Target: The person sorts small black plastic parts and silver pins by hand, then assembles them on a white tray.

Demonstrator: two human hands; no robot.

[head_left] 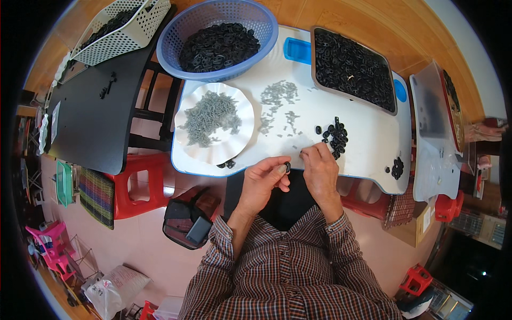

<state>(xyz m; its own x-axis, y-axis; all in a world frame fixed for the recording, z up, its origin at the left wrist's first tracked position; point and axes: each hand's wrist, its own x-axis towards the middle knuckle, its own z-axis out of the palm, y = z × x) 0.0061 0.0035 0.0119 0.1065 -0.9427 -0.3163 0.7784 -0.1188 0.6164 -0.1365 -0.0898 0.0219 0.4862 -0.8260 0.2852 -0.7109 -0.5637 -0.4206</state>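
My left hand [265,180] is closed on a small black oval plastic part [288,166], pinched between thumb and fingers just off the table's near edge. To its right, my right hand [321,172] has its fingertips drawn together low over the white table [240,165]; what they hold, if anything, is too small to make out. Small grey translucent pieces [278,93] lie scattered beyond the hands. Beside my right hand is a loose cluster of black oval parts [337,136]. A white scalloped plate [184,109] at left carries a heap of similar grey pieces [209,117].
A blue perforated basket [170,40] full of black parts stands at the far left, a metal tray [316,80] of black parts at the far right. A small blue tray [297,50] lies between. Black parts [397,168] sit near the right edge. A black table [90,117] adjoins at left.
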